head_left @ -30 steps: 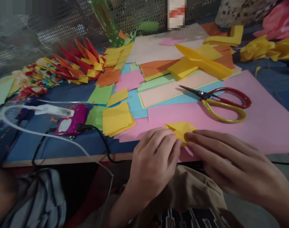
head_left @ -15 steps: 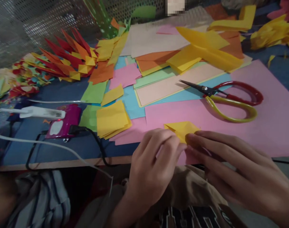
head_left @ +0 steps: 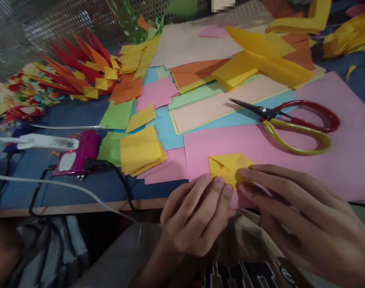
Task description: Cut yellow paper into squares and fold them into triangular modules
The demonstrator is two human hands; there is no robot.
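Observation:
A small folded piece of yellow paper (head_left: 227,164) lies near the table's front edge, partly over a pink sheet (head_left: 344,160). My left hand (head_left: 197,216) has its fingers curled at the paper's lower left edge, with the fingertips pressed against it. From the right, the fingertips of my right hand (head_left: 305,208) pinch the paper's right side. Both thumbs are largely hidden. Scissors (head_left: 269,113) with one red and one yellow handle rest on the sheets beyond my right hand, their blades slightly apart.
Square yellow papers (head_left: 142,150) are stacked to the left. A purple box with cables (head_left: 80,154) sits farther left. Behind stand red and orange folded paper pieces (head_left: 80,68) and a green vase (head_left: 127,20). A person's striped clothing (head_left: 53,248) shows at lower left.
My left hand has shifted slightly down and its fingers have moved off the paper's top face, baring more of the fold. My right hand stays at the paper's right side. The view has shifted slightly.

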